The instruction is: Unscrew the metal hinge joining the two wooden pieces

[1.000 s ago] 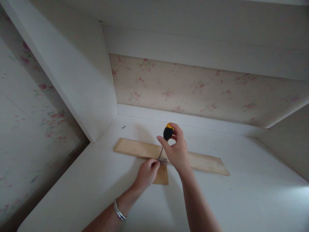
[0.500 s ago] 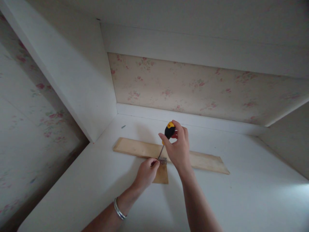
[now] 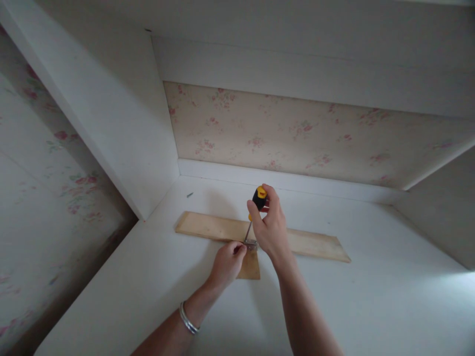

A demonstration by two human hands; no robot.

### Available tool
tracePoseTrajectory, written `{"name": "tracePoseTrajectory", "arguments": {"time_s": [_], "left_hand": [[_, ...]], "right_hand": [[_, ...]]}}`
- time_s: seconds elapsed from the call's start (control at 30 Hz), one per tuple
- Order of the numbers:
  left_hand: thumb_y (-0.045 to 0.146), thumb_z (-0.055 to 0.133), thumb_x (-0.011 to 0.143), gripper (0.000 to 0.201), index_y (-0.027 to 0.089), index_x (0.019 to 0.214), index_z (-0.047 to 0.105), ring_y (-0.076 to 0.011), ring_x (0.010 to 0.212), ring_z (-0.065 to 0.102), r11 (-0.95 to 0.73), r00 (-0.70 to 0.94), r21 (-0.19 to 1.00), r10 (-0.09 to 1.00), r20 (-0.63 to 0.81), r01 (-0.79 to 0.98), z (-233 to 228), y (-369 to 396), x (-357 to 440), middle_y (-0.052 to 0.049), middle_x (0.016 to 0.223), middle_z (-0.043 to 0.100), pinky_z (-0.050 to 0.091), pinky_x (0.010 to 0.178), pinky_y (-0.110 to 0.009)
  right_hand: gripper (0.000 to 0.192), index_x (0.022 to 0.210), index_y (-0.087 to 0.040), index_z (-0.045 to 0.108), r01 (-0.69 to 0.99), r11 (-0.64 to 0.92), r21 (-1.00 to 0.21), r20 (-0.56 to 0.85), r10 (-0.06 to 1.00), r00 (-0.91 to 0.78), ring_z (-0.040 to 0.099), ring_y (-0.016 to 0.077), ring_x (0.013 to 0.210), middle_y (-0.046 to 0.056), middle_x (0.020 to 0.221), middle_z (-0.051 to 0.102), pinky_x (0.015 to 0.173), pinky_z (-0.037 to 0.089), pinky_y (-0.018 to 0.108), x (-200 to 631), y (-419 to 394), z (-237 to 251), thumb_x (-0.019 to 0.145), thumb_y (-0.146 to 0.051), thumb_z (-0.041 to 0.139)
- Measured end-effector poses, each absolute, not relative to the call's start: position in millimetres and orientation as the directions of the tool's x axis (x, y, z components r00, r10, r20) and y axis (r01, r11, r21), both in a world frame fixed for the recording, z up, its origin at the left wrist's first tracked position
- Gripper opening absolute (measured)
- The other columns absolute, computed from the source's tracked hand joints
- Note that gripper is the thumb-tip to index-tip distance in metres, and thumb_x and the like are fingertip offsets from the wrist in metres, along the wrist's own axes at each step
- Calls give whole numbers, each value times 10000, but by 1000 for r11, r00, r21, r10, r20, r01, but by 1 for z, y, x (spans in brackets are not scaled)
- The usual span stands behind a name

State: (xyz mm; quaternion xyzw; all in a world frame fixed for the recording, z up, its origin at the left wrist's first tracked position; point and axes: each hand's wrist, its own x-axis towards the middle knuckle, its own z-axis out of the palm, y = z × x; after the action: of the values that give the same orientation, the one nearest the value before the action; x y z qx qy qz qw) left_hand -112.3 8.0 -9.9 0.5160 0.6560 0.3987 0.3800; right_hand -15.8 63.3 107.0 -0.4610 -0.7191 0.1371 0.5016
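Note:
My right hand (image 3: 273, 232) is wrapped round the black and yellow handle of a screwdriver (image 3: 259, 199). Its thin shaft slants down, and the tip meets the left side of a small metal hinge (image 3: 252, 244). Beside that tip, my left hand (image 3: 226, 263) is closed in a pinch; whatever its fingertips hold is hidden. The hinge lies where a long wooden board (image 3: 210, 226) meets a short wooden piece (image 3: 251, 267) on its near side. My right hand covers part of the long board.
A loose screw (image 3: 189, 195) lies on the white surface (image 3: 356, 301) behind the board's left end. White panels (image 3: 129, 128) rise at the left and overhead. Floral wallpaper (image 3: 260, 128) shows at the back, above a low white strip (image 3: 237, 169).
The screwdriver handle has turned a little within my right hand's fingers, its tip staying at the hinge. My left hand keeps its place. The view has shifted slightly.

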Motion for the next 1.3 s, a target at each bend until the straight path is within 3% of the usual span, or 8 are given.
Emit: {"name": "tracePoseTrajectory", "arguments": {"time_s": [0.2,0.37,0.5,0.6,0.73,0.87,1.07,1.3], "left_hand": [[354,441,842,302,157,833,671,-176,783,610,138,-158,895,984,-77,423,-9,8,-115,-67,841,698,398,697,-259],[356,449,843,301,156,835,673,-172,757,612,145,-144,893,985,-92,425,-4,6,-117,-62,782,689,405,671,-254],[373,467,834,307,156,876,679,-162,658,601,183,-114,893,982,-149,412,1,4,-119,-45,663,651,407,587,-243],[381,450,839,325,149,899,669,-136,564,571,214,-95,901,977,-192,378,4,2,-119,-30,632,626,388,495,-219],[409,438,832,354,140,920,651,-117,503,537,240,-80,909,971,-226,341,6,0,-118,-21,632,607,347,394,-191],[409,442,816,342,139,867,646,-107,475,519,208,-73,917,978,-195,340,6,-1,-119,-15,620,591,347,377,-188],[398,452,797,293,160,742,613,-103,432,491,172,-65,941,985,-160,290,3,0,-121,17,527,521,353,376,-194],[373,466,793,274,179,609,526,-95,356,458,137,-62,950,990,-125,280,-1,2,-122,43,453,452,333,357,-196]], "right_hand": [[464,1005,-182,573,910,339,-240,430,877,-214,618,262,706,112,772,638,655,439,377,-20,72,162,885,-567,344],[406,928,-154,645,911,403,81,124,903,-411,625,330,807,185,848,655,637,443,406,-17,91,207,837,-486,430],[356,1025,-201,631,797,603,23,-210,783,-586,623,239,647,101,782,672,573,439,338,-16,98,231,741,-407,568],[413,894,-133,662,839,544,27,-373,784,-496,573,188,490,74,609,631,543,441,328,-17,100,241,738,-501,562],[479,677,-109,644,847,531,23,-398,782,-480,556,173,458,80,552,603,543,456,335,-23,102,245,778,-553,496],[279,826,-136,658,855,508,-100,-461,738,-492,586,167,513,48,639,635,536,474,312,-30,100,247,651,-350,690],[454,773,-90,646,904,414,104,-496,810,-313,579,181,528,81,611,613,582,479,348,-41,105,253,743,-537,573],[557,1086,-93,581,833,546,86,-638,673,-375,600,193,658,87,807,616,610,473,322,-43,106,258,665,-439,697]]}}
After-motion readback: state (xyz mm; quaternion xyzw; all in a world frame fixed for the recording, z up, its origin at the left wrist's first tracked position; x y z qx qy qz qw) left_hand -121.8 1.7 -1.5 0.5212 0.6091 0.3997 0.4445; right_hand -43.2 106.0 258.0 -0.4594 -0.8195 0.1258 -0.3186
